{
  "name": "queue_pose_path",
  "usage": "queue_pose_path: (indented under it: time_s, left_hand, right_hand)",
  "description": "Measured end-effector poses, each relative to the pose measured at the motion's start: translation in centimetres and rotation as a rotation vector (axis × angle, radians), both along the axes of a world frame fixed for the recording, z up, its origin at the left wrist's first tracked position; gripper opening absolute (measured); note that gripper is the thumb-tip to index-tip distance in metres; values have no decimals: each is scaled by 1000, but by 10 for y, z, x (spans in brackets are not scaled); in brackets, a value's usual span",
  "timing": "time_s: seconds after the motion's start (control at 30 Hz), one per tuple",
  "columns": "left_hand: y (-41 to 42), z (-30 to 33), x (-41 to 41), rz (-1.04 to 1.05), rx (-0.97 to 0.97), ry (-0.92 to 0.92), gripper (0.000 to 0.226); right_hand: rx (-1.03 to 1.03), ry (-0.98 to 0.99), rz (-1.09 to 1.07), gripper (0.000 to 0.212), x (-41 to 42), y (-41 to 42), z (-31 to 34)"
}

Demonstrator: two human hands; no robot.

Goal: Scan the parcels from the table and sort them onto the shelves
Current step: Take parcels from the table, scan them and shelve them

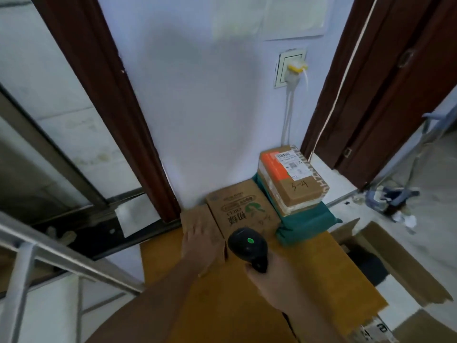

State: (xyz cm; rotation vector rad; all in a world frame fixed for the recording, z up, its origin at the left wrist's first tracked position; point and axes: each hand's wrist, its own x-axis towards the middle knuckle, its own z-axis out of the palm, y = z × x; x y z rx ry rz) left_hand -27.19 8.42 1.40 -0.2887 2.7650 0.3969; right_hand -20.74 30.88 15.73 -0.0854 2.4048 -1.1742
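- Two hands work low centre: left hand lies flat-fingered on a small brown cardboard box; right hand grips a black handheld scanner.
- Scanning step; next, likely expose its label.

Two hands at the parcels on the table, scanner lit green.

The left hand lies flat on the side of the cardboard box with green print, at about 9 o'clock of it. The right hand grips the black scanner, which sits at 6 o'clock of that box. At 2 o'clock of the scanner a taped brown parcel rests on a green parcel. An open carton stands at 3 o'clock, beside the table.
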Motion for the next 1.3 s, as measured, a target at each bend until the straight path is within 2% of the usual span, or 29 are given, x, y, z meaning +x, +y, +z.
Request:
queue_pose_path:
  time_s: [0.1,0.2,0.47,0.6,0.7,0.83,0.97,1.1,1.17,1.23,1.3]
  left_hand:
    - [12,-2,-8,10,-34,-15,68]
    - [21,1,-8,77,-51,-29,72]
    - [12,-14,12,504,166,118,83]
    - [6,-16,18,785,329,163,106]
    - [-4,-19,23,951,415,175,108]
    - [-19,-35,35,1069,556,222,113]
    - [-26,-39,52,1272,864,126,129]
    - [-20,-30,75,1396,1115,2,111]
    - [-13,-28,85,1482,1295,5,98]
    - [-3,-21,94,1545,1494,17,79]
    - [9,-17,101,1564,1585,46,74]
  right_hand:
    - [14,-17,79,30,-25,6,-8]
    - [-16,-28,122,15,-40,9,-14]
    - [-102,-123,207,8,-53,3,-27]
    - [-133,-170,201,6,-52,-2,-32]
    - [-139,-182,202,8,-50,-4,-34]
    - [-143,-184,221,8,-44,-6,-40]
    - [-156,-210,221,7,-32,-10,-46]
    - [-162,-228,162,10,-20,-15,-51]
    - [-172,-225,132,12,-14,-20,-51]
    - [-184,-202,120,22,-8,-25,-50]
    - [-185,-172,119,26,-2,-31,-48]
